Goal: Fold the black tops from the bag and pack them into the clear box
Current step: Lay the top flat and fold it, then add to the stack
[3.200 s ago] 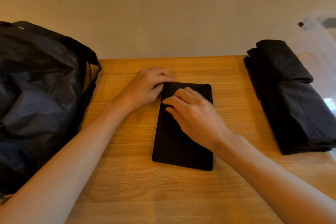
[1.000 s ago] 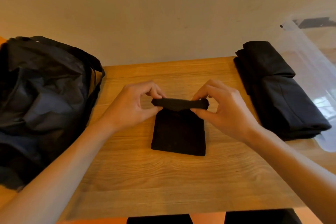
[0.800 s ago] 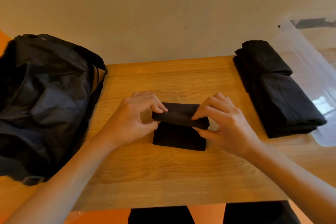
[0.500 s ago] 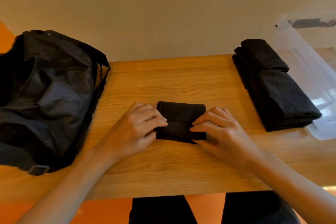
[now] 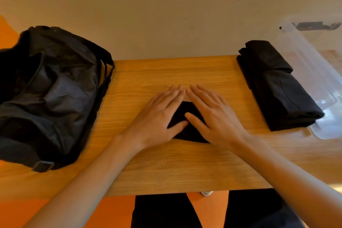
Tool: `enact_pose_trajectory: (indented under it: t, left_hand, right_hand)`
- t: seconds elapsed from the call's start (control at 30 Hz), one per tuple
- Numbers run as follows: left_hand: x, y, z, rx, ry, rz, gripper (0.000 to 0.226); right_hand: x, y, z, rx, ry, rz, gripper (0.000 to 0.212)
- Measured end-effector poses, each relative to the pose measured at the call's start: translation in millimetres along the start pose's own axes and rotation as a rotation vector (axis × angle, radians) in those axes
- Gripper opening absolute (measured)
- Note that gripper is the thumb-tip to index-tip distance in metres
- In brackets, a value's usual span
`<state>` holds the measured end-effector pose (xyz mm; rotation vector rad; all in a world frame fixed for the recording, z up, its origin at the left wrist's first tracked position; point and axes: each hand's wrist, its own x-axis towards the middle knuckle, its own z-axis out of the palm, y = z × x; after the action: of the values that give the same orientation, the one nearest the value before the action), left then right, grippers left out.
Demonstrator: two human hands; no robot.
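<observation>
Head view: black top (image 5: 190, 135) lies folded mid-table (image 5: 166, 163), under both palms.
Left hand (image 5: 159, 116): grip wide, fingers straight, pressing the top.
Right hand (image 5: 212, 114): likewise flat on it.
Folded stack (image 5: 277, 89): right, beside clear box (image 5: 314, 72).
Bag (image 5: 48, 89): left.

A wooden desk (image 5: 166, 168) with light, streaked grain runs left to right, its far edge meeting a plain beige wall (image 5: 166, 15). Below its near edge shows an orange floor (image 5: 114, 211), where a small white object (image 5: 206, 193), too blurred to identify, peeks out.
</observation>
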<state>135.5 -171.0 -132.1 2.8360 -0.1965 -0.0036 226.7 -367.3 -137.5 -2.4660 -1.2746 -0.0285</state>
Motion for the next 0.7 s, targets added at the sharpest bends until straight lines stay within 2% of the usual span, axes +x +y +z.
enact_pose_trajectory:
  t: [0.1,0.27,0.37,0.43,0.5,0.7]
  left_hand:
    - [-10.8,1.9,13.2,0.023,-0.028,-0.027,0.085]
    - [-25.3,14.9,20.0,-0.052,-0.01,-0.115,0.086]
    - [-31.3,17.3,16.0,-0.145,0.014,-0.106,0.078]
    - [-35.0,16.9,14.1,-0.036,0.062,-0.055,0.074]
    - [-38.5,17.6,16.2,0.08,0.064,-0.007,0.075]
    - [-58.8,3.9,20.6,0.149,0.006,0.003,0.074]
  right_hand:
    - [-6.4,8.2,7.1,-0.085,-0.176,0.011,0.075]
    - [-10.5,27.7,2.0,-0.054,-0.274,0.044,0.066]
    - [-8.0,25.2,-6.5,-0.076,-0.246,0.039,0.064]
    - [-7.9,11.7,-12.0,-0.087,-0.178,0.008,0.066]
    - [-11.0,-2.0,-8.6,-0.123,-0.185,-0.041,0.069]
    - [-24.2,12.4,2.5,-0.134,-0.246,0.021,0.069]
